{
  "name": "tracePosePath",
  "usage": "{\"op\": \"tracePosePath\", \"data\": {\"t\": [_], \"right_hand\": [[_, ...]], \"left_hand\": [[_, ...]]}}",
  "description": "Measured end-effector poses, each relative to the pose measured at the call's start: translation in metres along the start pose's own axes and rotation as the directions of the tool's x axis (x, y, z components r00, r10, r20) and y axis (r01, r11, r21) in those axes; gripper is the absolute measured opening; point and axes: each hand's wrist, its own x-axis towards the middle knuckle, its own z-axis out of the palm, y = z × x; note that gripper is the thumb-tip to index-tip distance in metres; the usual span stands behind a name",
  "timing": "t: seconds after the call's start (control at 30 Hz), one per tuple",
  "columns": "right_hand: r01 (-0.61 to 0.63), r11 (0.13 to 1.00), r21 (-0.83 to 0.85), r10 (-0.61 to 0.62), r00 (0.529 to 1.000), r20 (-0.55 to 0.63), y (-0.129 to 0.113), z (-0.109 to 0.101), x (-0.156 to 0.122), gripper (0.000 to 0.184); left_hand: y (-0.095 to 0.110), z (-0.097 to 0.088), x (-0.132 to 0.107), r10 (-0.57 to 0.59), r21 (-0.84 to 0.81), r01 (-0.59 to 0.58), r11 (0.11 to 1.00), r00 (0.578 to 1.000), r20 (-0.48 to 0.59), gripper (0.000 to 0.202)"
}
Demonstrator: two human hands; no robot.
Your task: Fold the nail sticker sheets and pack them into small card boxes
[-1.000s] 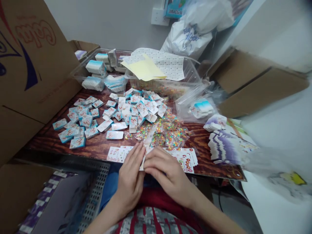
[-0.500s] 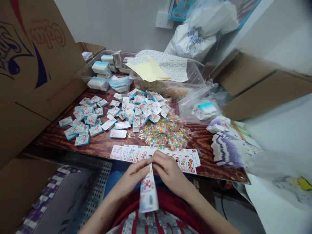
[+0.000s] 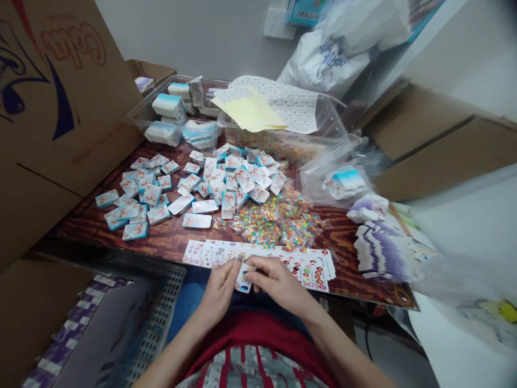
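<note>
Just over the table's front edge, my left hand [image 3: 220, 285] and my right hand [image 3: 272, 280] meet on a sticker strip [image 3: 243, 283], a white paper piece with small coloured prints. Only a short length of it shows between my fingers; it looks folded. My left fingers pinch its left side, and my right thumb and fingers press on its right. Behind my hands, printed sticker sheets [image 3: 319, 269] lie overlapping along the table edge. Beyond them spreads a pile of small clear packets of coloured candy [image 3: 269, 221], beside many small white-and-blue boxes [image 3: 151, 195], some with flaps raised.
Clear plastic tubs [image 3: 339, 121] stand at the back, with stacked cartons and papers. At right are flat purple-and-white cartons [image 3: 375, 248] and a bag of blue-and-white ones [image 3: 345, 183]. A large cardboard box [image 3: 81, 129] walls the left side; a grey crate [image 3: 161, 312] sits below.
The strip hung down long below my hands; now it is folded short between my fingers. My right hand has drawn slightly apart from the left, and the view has shifted slightly.
</note>
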Motion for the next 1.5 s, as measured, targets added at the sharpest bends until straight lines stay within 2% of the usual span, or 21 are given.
{"op": "tracePosePath", "data": {"t": [0.07, 0.13, 0.2, 0.27, 0.3, 0.33, 0.4, 0.43, 0.5, 0.57, 0.67, 0.83, 0.93, 1.03, 1.1, 1.13, 1.23, 1.3, 1.33, 1.4, 1.5], "right_hand": [[0.023, 1.000, 0.020, -0.022, 0.999, -0.028, 0.002, 0.003, 0.009, 0.014], [0.032, 0.999, 0.008, -0.032, 0.999, 0.030, 0.004, 0.003, 0.022, 0.016], [0.041, 0.998, -0.046, -0.035, 0.992, 0.121, 0.004, 0.002, 0.039, 0.020], [0.092, 0.971, -0.222, -0.072, 0.993, 0.095, 0.002, 0.002, 0.061, 0.025], [0.119, 0.922, -0.368, -0.115, 0.993, 0.032, 0.001, 0.004, 0.072, 0.025], [0.125, 0.834, -0.537, -0.171, 0.985, -0.037, 0.000, 0.008, 0.083, 0.023], [0.072, 0.597, -0.799, -0.267, 0.957, -0.113, 0.000, 0.015, 0.103, 0.014], [0.041, 0.502, -0.864, -0.288, 0.950, -0.122, 0.001, 0.019, 0.110, 0.014], [0.014, 0.424, -0.906, -0.288, 0.950, -0.120, 0.005, 0.023, 0.118, 0.020], [0.027, 0.447, -0.894, -0.282, 0.953, -0.112, 0.008, 0.020, 0.119, 0.022], [0.035, 0.511, -0.859, -0.292, 0.947, -0.136, 0.012, 0.006, 0.112, 0.021], [0.029, 0.713, -0.700, -0.345, 0.884, -0.315, 0.012, -0.030, 0.097, 0.012], [0.048, 0.820, -0.570, -0.337, 0.846, -0.414, 0.011, -0.042, 0.087, 0.017], [0.120, 0.958, -0.260, -0.230, 0.862, -0.452, 0.009, -0.033, 0.071, 0.017], [0.153, 0.988, 0.001, -0.139, 0.897, -0.419, 0.010, -0.016, 0.059, 0.017], [0.160, 0.985, 0.063, -0.120, 0.903, -0.412, 0.011, -0.007, 0.055, 0.017], [0.176, 0.983, -0.052, -0.178, 0.843, -0.508, 0.017, 0.014, 0.047, 0.015], [0.173, 0.977, -0.129, -0.215, 0.806, -0.552, 0.020, 0.019, 0.046, 0.012], [0.167, 0.979, -0.115, -0.203, 0.810, -0.551, 0.021, 0.018, 0.046, 0.010], [0.139, 0.990, -0.014, -0.128, 0.857, -0.500, 0.021, 0.013, 0.046, 0.018], [0.025, 0.992, 0.122, 0.009, 0.963, -0.269, 0.020, 0.002, 0.045, 0.026]], "left_hand": [[-0.001, -0.001, -0.003, -0.065, -0.087, 0.078, 0.993, 0.987, 0.146, 0.053], [-0.002, -0.008, -0.006, -0.105, -0.125, 0.134, 0.983, 0.970, 0.219, 0.049], [-0.004, -0.019, -0.006, -0.108, -0.096, 0.127, 0.987, 0.978, 0.181, 0.044], [-0.007, -0.032, -0.005, -0.111, -0.076, 0.116, 0.990, 0.991, 0.068, 0.045], [-0.008, -0.038, -0.005, -0.119, -0.084, 0.119, 0.989, 0.993, 0.006, 0.046], [-0.009, -0.043, -0.004, -0.130, -0.106, 0.124, 0.987, 0.990, -0.050, 0.047], [-0.009, -0.052, -0.002, -0.153, -0.165, 0.133, 0.977, 0.981, -0.118, 0.049], [-0.009, -0.054, -0.002, -0.162, -0.191, 0.136, 0.972, 0.978, -0.128, 0.050], [-0.008, -0.057, -0.001, -0.167, -0.227, 0.135, 0.965, 0.977, -0.129, 0.051], [-0.006, -0.056, 0.000, -0.169, -0.254, 0.136, 0.958, 0.979, -0.117, 0.048], [-0.006, -0.052, 0.002, -0.170, -0.286, 0.139, 0.948, 0.982, -0.086, 0.044], [-0.006, -0.041, 0.011, -0.148, -0.263, 0.143, 0.954, 0.989, 0.000, 0.044], [-0.004, -0.032, 0.018, -0.139, -0.249, 0.145, 0.958, 0.989, 0.040, 0.044], [-0.002, -0.019, 0.025, -0.145, -0.243, 0.153, 0.958, 0.988, 0.053, 0.044], [0.001, -0.010, 0.029, -0.144, -0.243, 0.156, 0.957, 0.987, 0.067, 0.044], [0.002, -0.006, 0.030, -0.142, -0.240, 0.157, 0.958, 0.987, 0.076, 0.043], [0.004, 0.001, 0.031, -0.143, -0.211, 0.164, 0.964, 0.984, 0.110, 0.038], [0.004, 0.001, 0.030, -0.142, -0.161, 0.163, 0.973, 0.980, 0.137, 0.032], [0.004, 0.000, 0.029, -0.141, -0.128, 0.161, 0.979, 0.978, 0.155, 0.028], [0.004, -0.004, 0.026, -0.146, -0.065, 0.161, 0.985, 0.970, 0.194, 0.021], [0.008, -0.012, 0.020, -0.172, 0.017, 0.174, 0.985, 0.944, 0.282, 0.017]]}}
